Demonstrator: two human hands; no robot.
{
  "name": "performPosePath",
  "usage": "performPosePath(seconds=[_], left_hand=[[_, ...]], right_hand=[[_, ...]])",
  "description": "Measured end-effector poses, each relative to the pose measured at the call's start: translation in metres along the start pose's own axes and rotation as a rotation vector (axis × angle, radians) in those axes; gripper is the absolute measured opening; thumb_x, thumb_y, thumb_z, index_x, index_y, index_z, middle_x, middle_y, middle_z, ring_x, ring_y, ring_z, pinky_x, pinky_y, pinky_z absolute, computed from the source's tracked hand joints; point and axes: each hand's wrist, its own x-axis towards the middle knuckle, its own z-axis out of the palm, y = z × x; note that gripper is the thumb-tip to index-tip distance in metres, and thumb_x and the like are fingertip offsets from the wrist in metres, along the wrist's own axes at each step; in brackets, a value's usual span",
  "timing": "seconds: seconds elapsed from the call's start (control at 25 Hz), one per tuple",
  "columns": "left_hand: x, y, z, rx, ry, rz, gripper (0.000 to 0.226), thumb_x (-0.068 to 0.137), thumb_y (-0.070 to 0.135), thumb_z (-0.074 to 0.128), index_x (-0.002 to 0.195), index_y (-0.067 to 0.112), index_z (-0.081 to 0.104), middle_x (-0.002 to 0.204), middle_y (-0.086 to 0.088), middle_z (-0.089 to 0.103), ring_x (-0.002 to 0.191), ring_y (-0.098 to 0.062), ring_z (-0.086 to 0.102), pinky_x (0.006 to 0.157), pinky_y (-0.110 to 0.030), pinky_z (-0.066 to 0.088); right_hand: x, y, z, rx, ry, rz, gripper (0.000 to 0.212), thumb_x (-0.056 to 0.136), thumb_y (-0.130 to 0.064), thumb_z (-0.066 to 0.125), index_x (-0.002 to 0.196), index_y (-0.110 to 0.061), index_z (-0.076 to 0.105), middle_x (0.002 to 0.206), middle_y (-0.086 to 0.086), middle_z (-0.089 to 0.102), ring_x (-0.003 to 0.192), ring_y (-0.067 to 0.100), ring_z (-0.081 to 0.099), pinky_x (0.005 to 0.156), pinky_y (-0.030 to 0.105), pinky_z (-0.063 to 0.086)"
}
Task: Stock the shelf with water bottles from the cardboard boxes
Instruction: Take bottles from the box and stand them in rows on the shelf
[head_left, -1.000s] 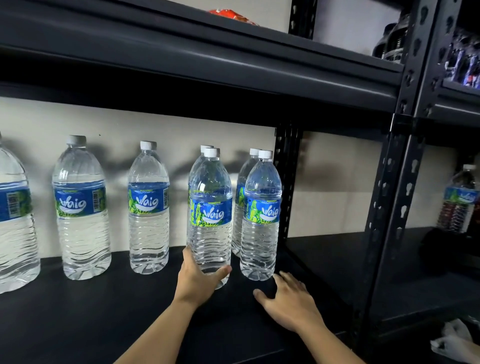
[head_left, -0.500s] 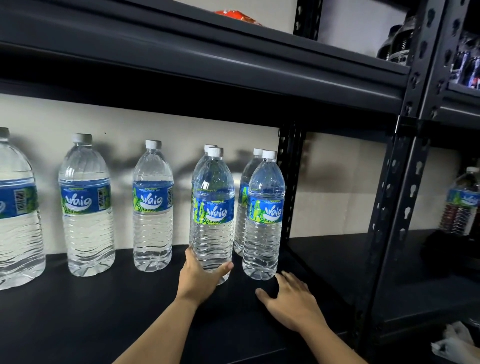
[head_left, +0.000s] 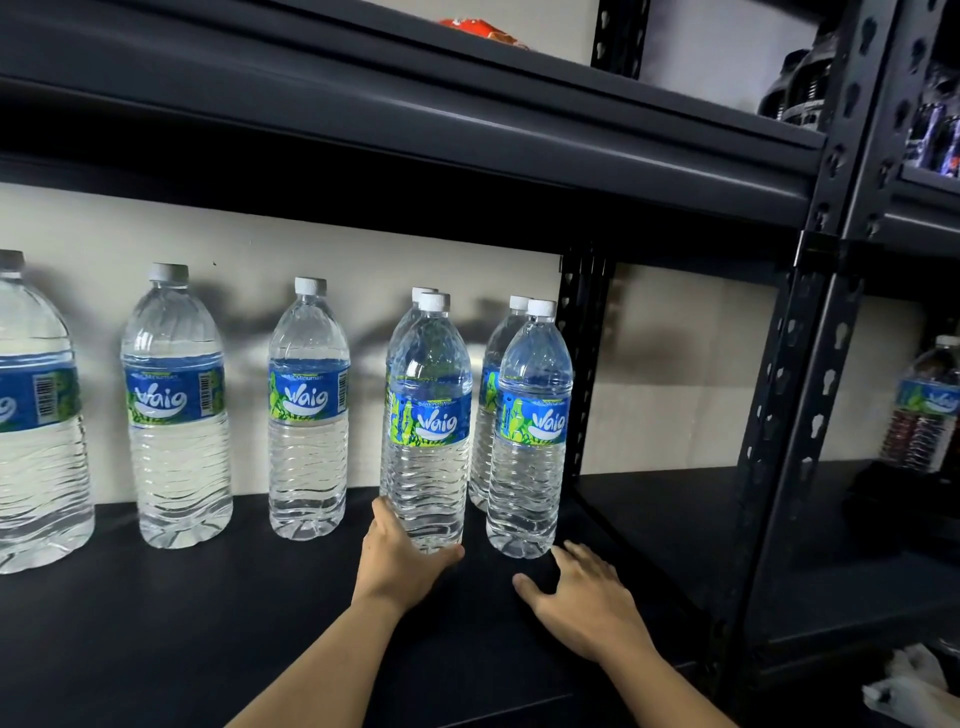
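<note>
Several clear water bottles with blue-green labels stand upright on the black shelf. My left hand is wrapped around the base of the front middle bottle, which stands on the shelf board. Close on its right stands another front bottle, with one more bottle behind each of them. My right hand lies flat on the shelf just right of that bottle, fingers spread, holding nothing. Further left stand three single bottles along the back wall. No cardboard box is in view.
A black upright post stands just right of the bottles. The shelf above overhangs the bottle caps. The neighbouring bay on the right holds one bottle at its far end. Crumpled white plastic lies at the lower right.
Both hands stay where they were, the left still on the front middle bottle. The view has shifted slightly, so the bottles appear a little further right.
</note>
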Motion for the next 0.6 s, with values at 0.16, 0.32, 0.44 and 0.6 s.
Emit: performPosePath(seconds=[0.16,0.32,0.44,0.6], left_hand=[[0.0,0.001,-0.002,0.014,-0.029,-0.025,0.078,0.058,0.035,0.093,0.105,0.019,0.032,0.124,-0.01,0.057,0.119,-0.028,0.054,0.1,-0.035,0.045],[-0.005,0.004,-0.004,0.089,-0.103,-0.057,0.093,0.054,0.039,0.094,0.12,0.008,0.036,0.133,-0.01,0.05,0.127,-0.025,0.048,0.104,-0.031,0.041],[-0.015,0.006,-0.008,0.258,-0.126,-0.077,0.111,0.063,0.053,0.086,0.139,-0.003,0.028,0.144,-0.013,0.04,0.137,-0.025,0.036,0.113,-0.03,0.032],[-0.045,0.013,-0.018,0.651,-0.176,-0.046,0.098,0.092,0.068,0.039,0.149,-0.008,0.014,0.155,-0.018,0.024,0.149,-0.029,0.012,0.122,-0.033,0.011]], right_hand=[[-0.002,-0.002,-0.002,-0.006,0.006,0.008,0.082,0.09,-0.071,0.038,0.154,-0.021,0.028,0.163,0.0,0.019,0.151,0.018,0.013,0.121,0.035,0.012],[-0.004,-0.003,-0.004,0.005,0.01,0.017,0.08,0.09,-0.069,0.039,0.153,-0.021,0.03,0.162,0.001,0.022,0.15,0.02,0.016,0.12,0.035,0.014],[-0.007,-0.006,-0.008,-0.01,0.019,0.017,0.077,0.092,-0.066,0.039,0.152,-0.018,0.034,0.161,0.002,0.025,0.149,0.021,0.02,0.119,0.036,0.018],[-0.013,-0.01,-0.01,-0.067,0.063,0.058,0.069,0.093,-0.063,0.038,0.141,-0.016,0.048,0.148,0.004,0.045,0.136,0.025,0.042,0.11,0.037,0.032]])
